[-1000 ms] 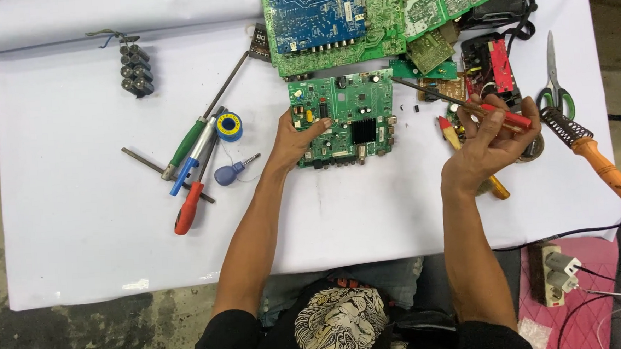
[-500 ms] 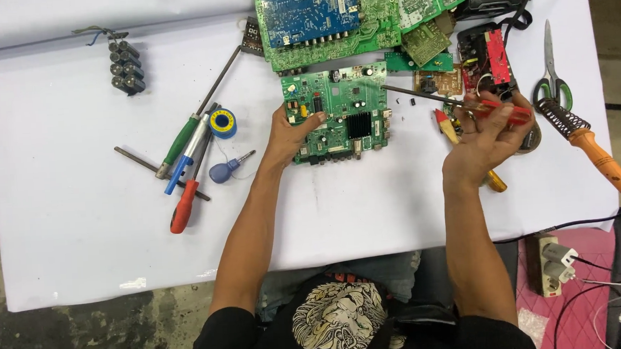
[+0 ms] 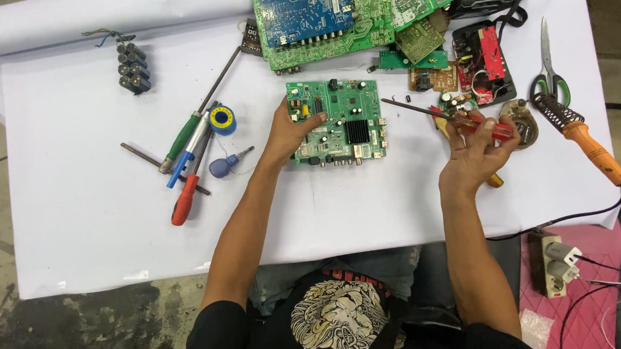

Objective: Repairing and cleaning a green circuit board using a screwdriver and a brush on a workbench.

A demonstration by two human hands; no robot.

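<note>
A small green circuit board with a black heat sink lies flat on the white table cover. My left hand rests on the board's left edge, thumb over its corner, holding it down. My right hand is to the right of the board and grips a red-handled screwdriver. Its dark shaft points left toward the board, and the tip hovers just short of the board's right edge.
Larger blue and green boards pile up at the back. Several screwdrivers, a solder spool and a battery pack lie left. Scissors, an orange soldering iron and small boards sit right. A power strip is near right.
My right hand has turned the red screwdriver in its fingers so the shaft now points left at the board. The left hand stays on the board.
</note>
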